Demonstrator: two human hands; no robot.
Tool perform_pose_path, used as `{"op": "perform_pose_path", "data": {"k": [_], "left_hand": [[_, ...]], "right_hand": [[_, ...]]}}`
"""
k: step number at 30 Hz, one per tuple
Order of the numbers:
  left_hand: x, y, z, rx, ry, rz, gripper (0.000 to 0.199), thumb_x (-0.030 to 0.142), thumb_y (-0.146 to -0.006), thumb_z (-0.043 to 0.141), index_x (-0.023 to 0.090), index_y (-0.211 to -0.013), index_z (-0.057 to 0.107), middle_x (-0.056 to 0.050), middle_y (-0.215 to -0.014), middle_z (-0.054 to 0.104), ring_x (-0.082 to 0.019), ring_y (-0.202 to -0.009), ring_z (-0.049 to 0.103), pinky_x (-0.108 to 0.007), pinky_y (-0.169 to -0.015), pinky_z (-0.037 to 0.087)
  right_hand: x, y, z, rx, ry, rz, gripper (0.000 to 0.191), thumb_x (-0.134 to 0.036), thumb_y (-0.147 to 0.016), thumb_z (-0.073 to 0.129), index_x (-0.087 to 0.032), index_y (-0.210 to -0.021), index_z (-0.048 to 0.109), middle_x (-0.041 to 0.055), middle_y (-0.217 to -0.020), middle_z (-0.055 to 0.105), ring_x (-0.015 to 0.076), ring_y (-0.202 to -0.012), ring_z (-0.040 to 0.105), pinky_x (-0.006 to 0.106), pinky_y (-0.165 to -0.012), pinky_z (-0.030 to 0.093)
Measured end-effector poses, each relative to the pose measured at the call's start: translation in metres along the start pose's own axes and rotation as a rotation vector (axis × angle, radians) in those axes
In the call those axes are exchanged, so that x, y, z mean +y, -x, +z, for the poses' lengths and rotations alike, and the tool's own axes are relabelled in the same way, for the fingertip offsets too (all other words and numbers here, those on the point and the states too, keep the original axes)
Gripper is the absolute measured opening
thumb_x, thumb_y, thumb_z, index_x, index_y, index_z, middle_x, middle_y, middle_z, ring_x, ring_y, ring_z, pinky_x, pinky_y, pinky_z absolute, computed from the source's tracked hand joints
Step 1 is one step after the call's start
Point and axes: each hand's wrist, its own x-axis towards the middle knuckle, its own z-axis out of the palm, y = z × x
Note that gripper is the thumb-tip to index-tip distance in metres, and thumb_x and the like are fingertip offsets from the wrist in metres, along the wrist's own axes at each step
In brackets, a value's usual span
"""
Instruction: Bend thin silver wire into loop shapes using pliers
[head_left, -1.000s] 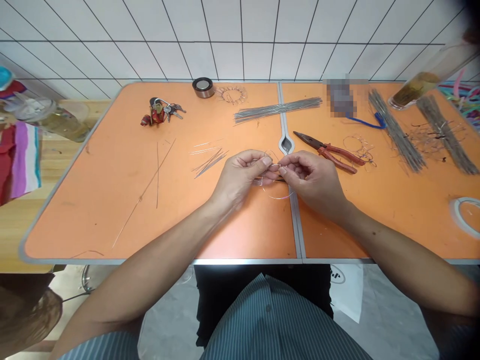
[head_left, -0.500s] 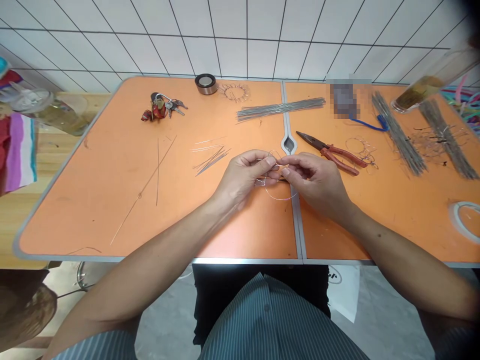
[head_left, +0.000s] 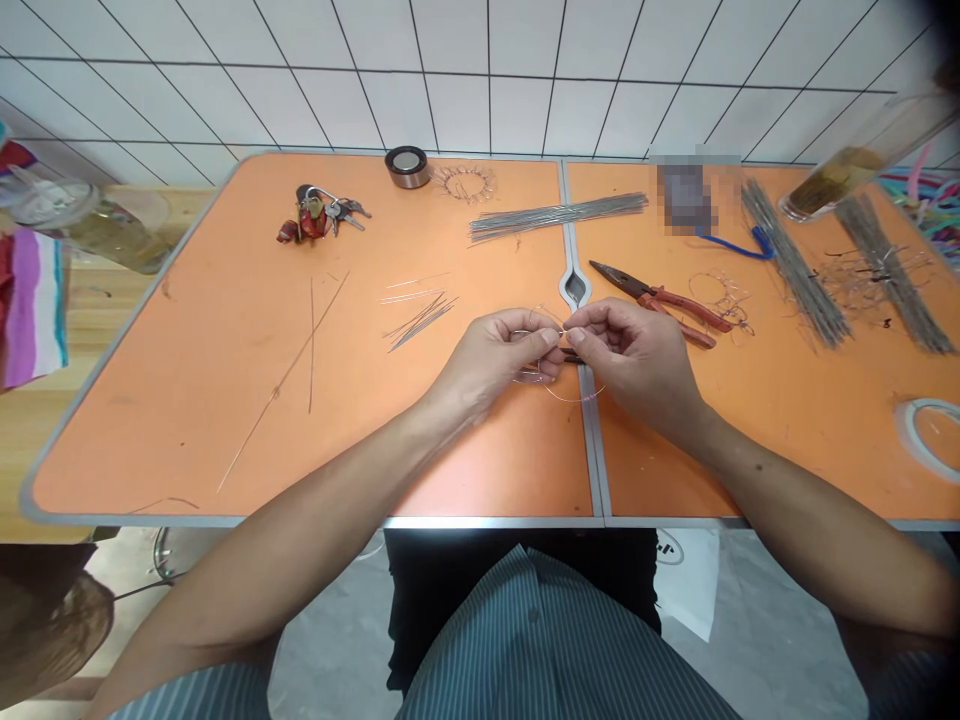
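Over the orange table, close to its seam, my two hands meet on a thin looped wire (head_left: pixel 577 400). My left hand (head_left: pixel 514 355) pinches it between thumb and forefinger, the other fingers curled under more loops. The fingertips of my right hand (head_left: pixel 630 350) are closed on the wire right beside the left thumb. One loop hangs below the hands, with tiny pinkish spots on its lower part. How the wire is joined at the fingertips is too small to make out. A dark narrow tip shows between the hands. Red-handled pliers (head_left: pixel 667 300) lie just beyond my right hand.
Short wires (head_left: pixel 421 322) and two long crossed wires (head_left: pixel 279 385) lie on the left. Behind are keys (head_left: pixel 330 212), a tape roll (head_left: pixel 407 167), a wire ring (head_left: pixel 465 184) and a wire bundle (head_left: pixel 559 215). More bundles (head_left: pixel 796 265) and a glass (head_left: pixel 832 185) stand right.
My fingertips have come closer together on the wire, and the hanging loop has shifted slightly right. The whole view has moved a little; objects on the table stay put.
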Motion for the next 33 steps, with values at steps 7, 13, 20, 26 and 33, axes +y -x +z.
{"op": "perform_pose_path", "data": {"k": [7,13,20,26,33], "left_hand": [[0.003,0.000,0.001,0.057,-0.069,0.020,0.016,0.028,-0.083,0.084,0.017,-0.081,0.072,0.000,-0.068,0.069,-0.010,-0.057,0.062,-0.023,-0.059,0.050],[0.006,0.003,0.006,0.010,-0.177,-0.011,0.008,0.017,-0.080,0.077,0.017,-0.075,0.071,0.001,-0.062,0.065,-0.009,-0.053,0.055,-0.023,-0.056,0.046],[0.002,0.004,0.006,-0.103,-0.258,-0.073,0.008,0.015,-0.077,0.074,0.019,-0.072,0.069,0.002,-0.059,0.062,-0.009,-0.051,0.054,-0.022,-0.052,0.042],[0.006,0.005,0.008,0.010,-0.262,-0.088,0.007,0.018,-0.075,0.078,0.018,-0.075,0.070,0.001,-0.059,0.063,-0.009,-0.049,0.054,-0.022,-0.050,0.042],[0.007,0.005,0.009,0.022,-0.317,-0.036,0.007,0.017,-0.078,0.077,0.018,-0.076,0.071,0.001,-0.060,0.064,-0.009,-0.051,0.055,-0.023,-0.053,0.045]], "right_hand": [[-0.006,-0.002,-0.006,-0.056,-0.029,0.012,0.010,-0.031,-0.094,0.074,-0.022,-0.098,0.077,0.0024,-0.083,0.074,0.0176,-0.073,0.068,0.033,-0.067,0.055],[-0.019,-0.010,-0.018,-0.206,-0.124,0.124,0.018,-0.038,-0.097,0.074,-0.023,-0.088,0.075,0.0014,-0.077,0.068,0.0145,-0.066,0.060,0.030,-0.061,0.049],[-0.016,-0.012,-0.017,-0.272,-0.104,0.191,0.009,-0.023,-0.084,0.079,-0.021,-0.078,0.073,-0.0014,-0.071,0.065,0.0118,-0.063,0.052,0.028,-0.056,0.038],[-0.010,-0.014,-0.018,-0.277,-0.118,0.206,0.012,-0.024,-0.084,0.080,-0.022,-0.077,0.071,-0.0009,-0.067,0.065,0.0123,-0.060,0.051,0.028,-0.052,0.036],[-0.007,-0.014,-0.020,-0.299,-0.173,0.234,0.018,-0.031,-0.084,0.086,-0.023,-0.077,0.071,0.0001,-0.067,0.067,0.0138,-0.059,0.055,0.028,-0.050,0.037]]}}
